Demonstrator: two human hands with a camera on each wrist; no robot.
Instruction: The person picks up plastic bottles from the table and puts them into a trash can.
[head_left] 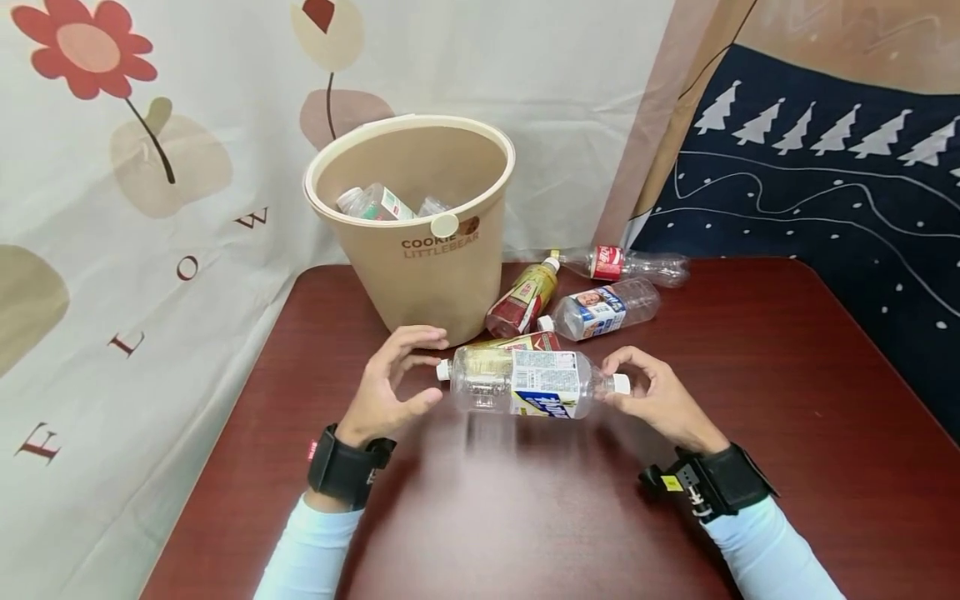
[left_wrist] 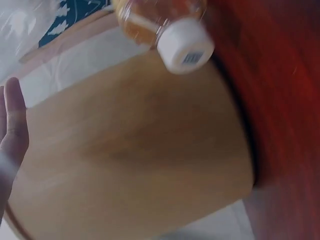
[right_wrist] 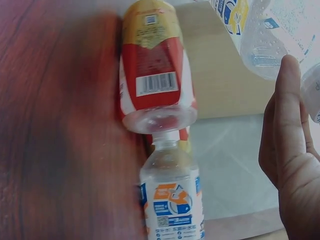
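My right hand pinches the capped neck of a clear plastic bottle with a white, blue and yellow label. The bottle lies level across the view, its base toward the left hand. Behind it a gold-and-red labelled drink bottle is mostly hidden; its white cap shows beyond the clear base and fills the top of the left wrist view. My left hand, fingers spread and curved, is around that end, holding nothing. In the right wrist view the clear bottle appears beside the fingers.
A beige bin with bottles inside stands at the back left of the red-brown table. Right of it lie another gold-and-red bottle, a blue-and-white labelled bottle and a red-labelled cola bottle. Printed curtains hang behind.
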